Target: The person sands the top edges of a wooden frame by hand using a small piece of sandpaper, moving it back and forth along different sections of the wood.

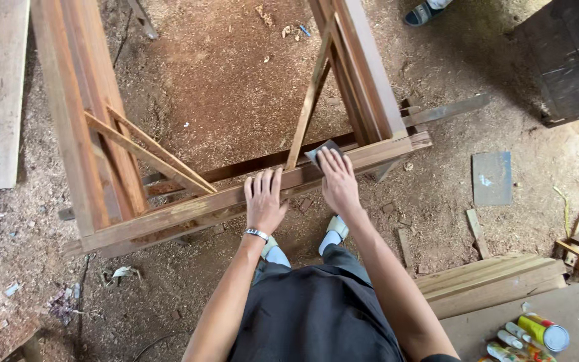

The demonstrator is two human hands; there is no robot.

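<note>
Sawdust floor [236, 80] shows bare inside the wooden frame [236, 194], whose near rail runs from lower left up to the right corner, with long side rails leading away from it at both ends. Two thin diagonal braces cross the frame's left corner, and one more brace [309, 94] rises from the near rail just left of the sanding sheet. Beyond the frame's right corner a loose slat sticks out, and a flat grey sheet [491, 177] lies on the floor well apart from the frame. Stacked boards [490, 285] and a board carrying a can [544, 332] and small tubes sit to the right of the frame, near the person's right elbow.

The left hand [264, 200] lies flat on the near rail, fingers spread wide and pointing away, a bracelet at the wrist. The right hand [338, 181] presses flat, fingers together, onto a dark sanding sheet [321, 151], which rests on the rail's top edge near the right corner. Both forearms reach forward, nearly straight, over the person's feet beneath the rail.
</note>
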